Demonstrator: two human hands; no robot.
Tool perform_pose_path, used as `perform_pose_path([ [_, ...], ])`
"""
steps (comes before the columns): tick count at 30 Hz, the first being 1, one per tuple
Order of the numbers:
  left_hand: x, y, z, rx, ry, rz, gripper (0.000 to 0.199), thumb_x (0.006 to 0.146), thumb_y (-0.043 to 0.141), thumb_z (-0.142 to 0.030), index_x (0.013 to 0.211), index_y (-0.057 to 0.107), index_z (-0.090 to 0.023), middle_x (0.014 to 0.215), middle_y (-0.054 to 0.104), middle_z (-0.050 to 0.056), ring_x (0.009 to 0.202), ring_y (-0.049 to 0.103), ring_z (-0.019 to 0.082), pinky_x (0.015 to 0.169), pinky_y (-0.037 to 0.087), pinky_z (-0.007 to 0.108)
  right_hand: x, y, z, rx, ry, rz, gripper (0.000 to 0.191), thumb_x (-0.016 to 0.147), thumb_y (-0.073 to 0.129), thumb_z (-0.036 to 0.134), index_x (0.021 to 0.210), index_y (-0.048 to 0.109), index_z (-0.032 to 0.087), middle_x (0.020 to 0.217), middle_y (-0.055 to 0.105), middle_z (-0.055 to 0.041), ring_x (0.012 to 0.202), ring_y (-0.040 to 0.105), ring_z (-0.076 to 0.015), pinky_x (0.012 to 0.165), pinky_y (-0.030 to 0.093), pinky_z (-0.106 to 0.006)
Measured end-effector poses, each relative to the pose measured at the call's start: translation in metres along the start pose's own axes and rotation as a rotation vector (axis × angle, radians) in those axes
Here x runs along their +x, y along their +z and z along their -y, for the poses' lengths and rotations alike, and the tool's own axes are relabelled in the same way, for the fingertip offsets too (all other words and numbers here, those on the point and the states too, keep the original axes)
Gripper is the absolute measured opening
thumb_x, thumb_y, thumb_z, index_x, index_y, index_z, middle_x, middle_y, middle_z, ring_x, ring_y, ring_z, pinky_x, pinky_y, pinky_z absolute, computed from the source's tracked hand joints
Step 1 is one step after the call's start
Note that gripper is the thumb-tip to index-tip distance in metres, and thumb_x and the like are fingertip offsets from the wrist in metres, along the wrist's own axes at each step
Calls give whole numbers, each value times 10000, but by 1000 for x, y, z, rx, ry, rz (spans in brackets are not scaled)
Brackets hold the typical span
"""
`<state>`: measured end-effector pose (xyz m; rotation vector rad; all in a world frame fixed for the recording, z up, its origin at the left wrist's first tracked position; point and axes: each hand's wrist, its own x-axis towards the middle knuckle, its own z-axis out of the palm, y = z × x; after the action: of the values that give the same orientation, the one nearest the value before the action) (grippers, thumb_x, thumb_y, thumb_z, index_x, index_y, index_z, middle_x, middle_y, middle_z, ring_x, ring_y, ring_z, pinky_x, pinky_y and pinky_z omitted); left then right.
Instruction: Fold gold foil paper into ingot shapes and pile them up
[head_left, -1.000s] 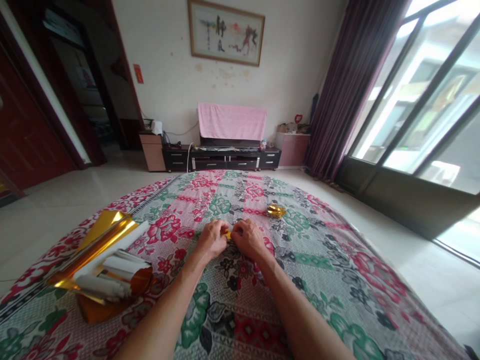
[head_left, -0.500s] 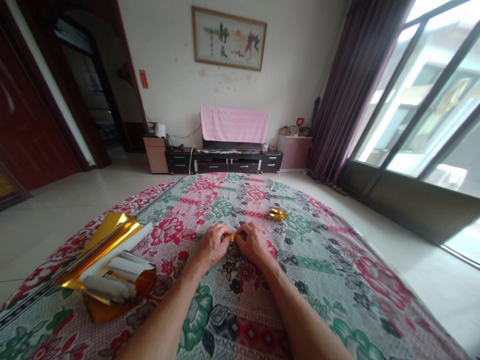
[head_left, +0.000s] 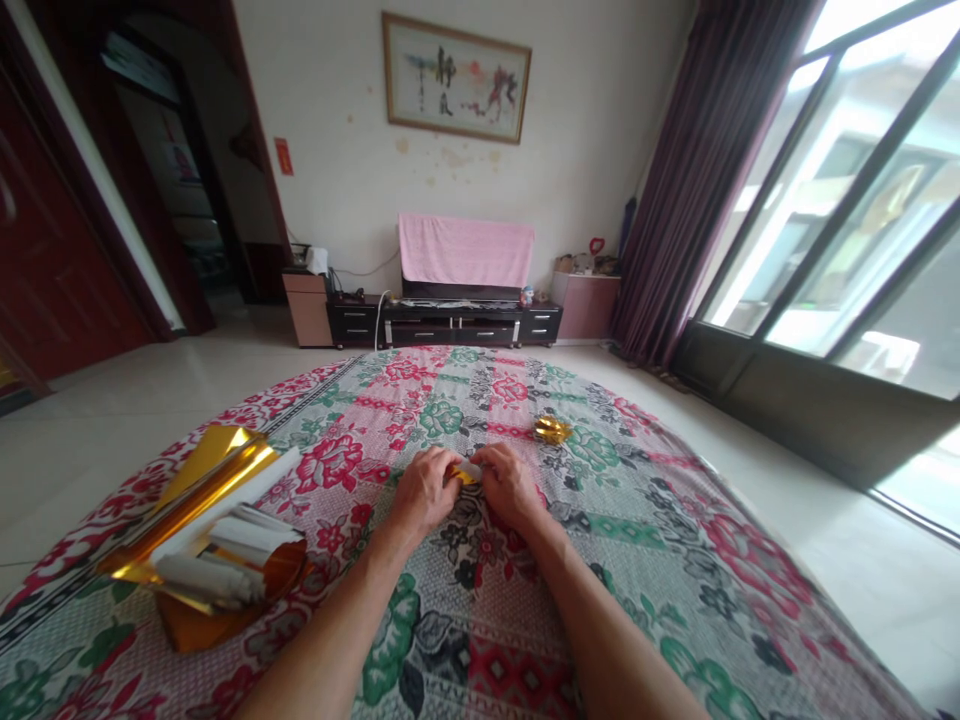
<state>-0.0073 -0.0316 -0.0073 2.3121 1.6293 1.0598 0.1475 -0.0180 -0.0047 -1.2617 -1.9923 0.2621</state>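
Between my two hands is a small piece of gold foil paper, with its gold face and a pale side showing. My left hand pinches the paper's left part, fingers curled. On the other side my right hand grips its right end, with the fingertips partly hidden. Both hands are just above the flowered tablecloth. Beyond my right hand lies a folded gold foil piece, shiny and crumpled-looking.
At the left lie gold foil sheets with rolled or folded white-backed strips on top. Past the table stands a low black cabinet, with a pink cloth draped over something on it. A purple curtain hangs by the window.
My fingertips have moved slightly apart, and more of the foil paper shows between them, including its pale side. The view has shifted a little.
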Motion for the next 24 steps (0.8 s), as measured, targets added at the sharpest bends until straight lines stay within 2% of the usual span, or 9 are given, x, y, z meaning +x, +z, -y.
perform_pose_path([
  [5, -2, 0, 1, 44, -17, -55, 158, 725, 554, -131, 867, 586, -192, 911, 566, 51, 899, 524, 175, 805, 415, 285, -3, 0, 7, -90, -89, 72, 245, 770, 469, 84, 841, 672, 201, 882, 615, -49, 860, 538, -157, 829, 362, -254],
  [9, -1, 0, 4, 104, -42, -81, 114, 744, 529, -134, 827, 593, -178, 878, 566, 53, 894, 526, 178, 800, 417, 287, -5, 1, 10, -151, -86, 65, 227, 772, 471, 106, 828, 670, 198, 866, 593, -52, 822, 531, -149, 779, 366, -238],
  [15, -1, 0, 4, 119, -17, -69, 163, 755, 486, -116, 833, 615, -177, 855, 595, 53, 863, 535, 175, 801, 417, 290, -6, 0, 16, -176, -90, 64, 193, 764, 479, 129, 751, 660, 194, 789, 587, -44, 765, 532, -142, 710, 365, -223],
  [20, -3, -2, 1, 103, 8, -62, 213, 737, 528, -183, 935, 607, -178, 879, 612, 63, 882, 536, 197, 817, 416, 309, -6, -1, 17, -127, -45, 55, 235, 766, 444, 122, 835, 653, 203, 762, 610, -36, 734, 548, -145, 677, 374, -223],
  [24, -3, -4, -1, 98, 0, -30, 423, 725, 535, -183, 1147, 518, -157, 936, 623, 77, 876, 530, 216, 813, 421, 332, -4, 0, 12, -58, -69, 7, 365, 705, 421, 49, 979, 612, 197, 981, 617, -47, 917, 538, -160, 817, 377, -247],
])
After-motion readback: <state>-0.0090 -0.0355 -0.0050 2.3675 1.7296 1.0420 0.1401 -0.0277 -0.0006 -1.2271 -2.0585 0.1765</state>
